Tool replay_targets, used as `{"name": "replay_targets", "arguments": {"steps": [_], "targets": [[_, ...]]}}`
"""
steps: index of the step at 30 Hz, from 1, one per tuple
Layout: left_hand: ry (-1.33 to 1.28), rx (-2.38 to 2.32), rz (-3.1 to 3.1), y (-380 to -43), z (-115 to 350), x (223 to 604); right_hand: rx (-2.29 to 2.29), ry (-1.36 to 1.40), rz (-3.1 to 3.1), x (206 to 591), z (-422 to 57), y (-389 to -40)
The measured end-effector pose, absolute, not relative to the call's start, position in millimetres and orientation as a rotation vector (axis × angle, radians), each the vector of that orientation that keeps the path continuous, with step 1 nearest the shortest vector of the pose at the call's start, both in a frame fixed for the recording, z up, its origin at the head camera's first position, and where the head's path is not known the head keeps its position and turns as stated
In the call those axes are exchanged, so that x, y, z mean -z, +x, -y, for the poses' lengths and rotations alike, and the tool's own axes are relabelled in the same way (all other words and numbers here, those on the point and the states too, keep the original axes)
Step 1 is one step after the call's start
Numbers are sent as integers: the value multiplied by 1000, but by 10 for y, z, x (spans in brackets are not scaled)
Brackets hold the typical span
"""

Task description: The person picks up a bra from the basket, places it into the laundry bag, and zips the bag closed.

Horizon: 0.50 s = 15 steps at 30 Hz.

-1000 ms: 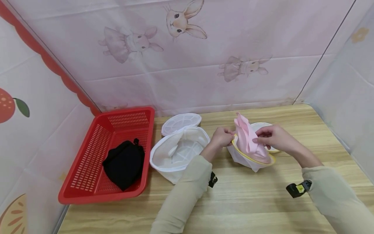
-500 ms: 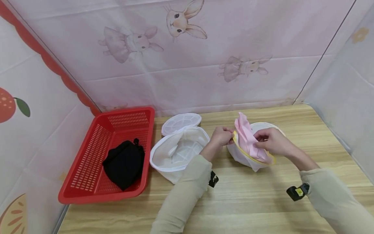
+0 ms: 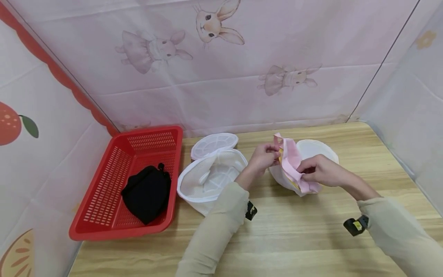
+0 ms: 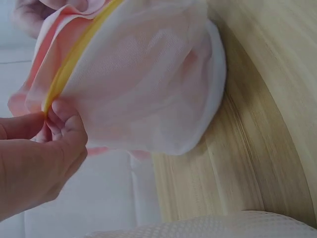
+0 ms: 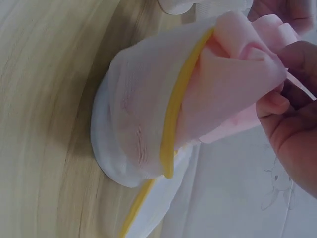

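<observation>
A white mesh laundry bag (image 4: 143, 74) with a yellow-edged mouth stands on the table, right of the middle in the head view. My left hand (image 3: 264, 157) pinches its yellow rim (image 5: 181, 94) between thumb and fingers. Soft pink cloth with a thin strap, like a garment (image 5: 233, 84), fills the bag and spills out over the mouth. Gathered folds of it are pinched in my right hand (image 3: 320, 171). Pink shows through the mesh wall in both wrist views. The bag's round lid (image 3: 316, 148) lies folded back behind the right hand.
Left of the hands, a second white mesh laundry bag (image 3: 194, 185) stands unzipped, its lid (image 3: 214, 144) folded back. A red plastic basket (image 3: 119, 234) at the far left holds a black cloth item (image 3: 147, 194). Behind the wooden table (image 3: 294, 238) rises a rabbit-print wall (image 3: 221, 77).
The pink garment has been drawn lower and spread along the bag's mouth, now draping over the near rim. Both hands have shifted only slightly; more of the lid shows.
</observation>
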<state>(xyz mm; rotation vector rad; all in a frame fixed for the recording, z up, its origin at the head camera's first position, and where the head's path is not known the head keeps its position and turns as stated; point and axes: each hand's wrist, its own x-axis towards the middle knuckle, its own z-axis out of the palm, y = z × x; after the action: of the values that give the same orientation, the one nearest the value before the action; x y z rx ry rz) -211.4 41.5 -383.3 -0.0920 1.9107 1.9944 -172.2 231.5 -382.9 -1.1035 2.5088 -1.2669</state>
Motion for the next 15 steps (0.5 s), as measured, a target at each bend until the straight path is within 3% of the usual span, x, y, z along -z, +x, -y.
{"name": "replay_targets", "arguments": {"steps": [8, 15], "targets": [[69, -1928, -1911, -2064, -420, 3812, 1160, -1037, -2534, 3820, -2307, -1780], [49, -1875, -1960, -2031, -459, 3784, 1051, -862, -2615, 3819, -2307, -1805]]}}
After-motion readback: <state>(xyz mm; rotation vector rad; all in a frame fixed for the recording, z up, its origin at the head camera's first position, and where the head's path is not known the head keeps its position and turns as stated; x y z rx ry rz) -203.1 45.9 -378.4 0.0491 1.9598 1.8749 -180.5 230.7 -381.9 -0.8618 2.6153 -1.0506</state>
